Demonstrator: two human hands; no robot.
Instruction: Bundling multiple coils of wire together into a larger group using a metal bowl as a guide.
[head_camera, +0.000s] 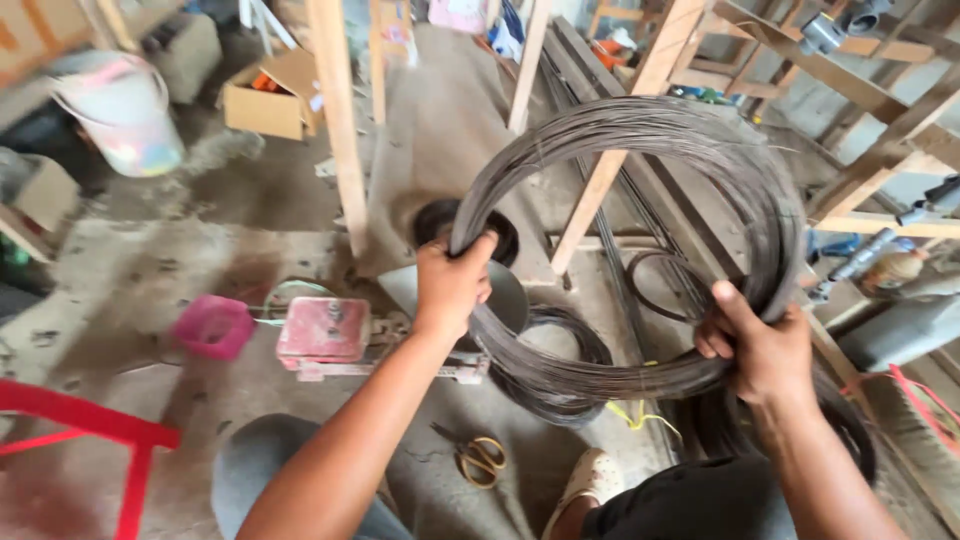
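A large coil of thin dark wire (700, 130) is held upright in front of me, above the floor. My left hand (452, 283) grips the coil's left side. My right hand (762, 352) is closed on its lower right part. Below the held coil more dark wire coils (560, 390) lie on the concrete floor, and a smaller black ring (655, 285) lies further back.
Scissors (482, 460) with yellowish handles lie on the floor between my knees. A red metal tool (325, 330) and a pink container (213, 326) sit to the left. A wooden frame (338, 120), a white bucket (122, 112), a cardboard box (268, 95) and a red stool frame (90, 430) surround the spot.
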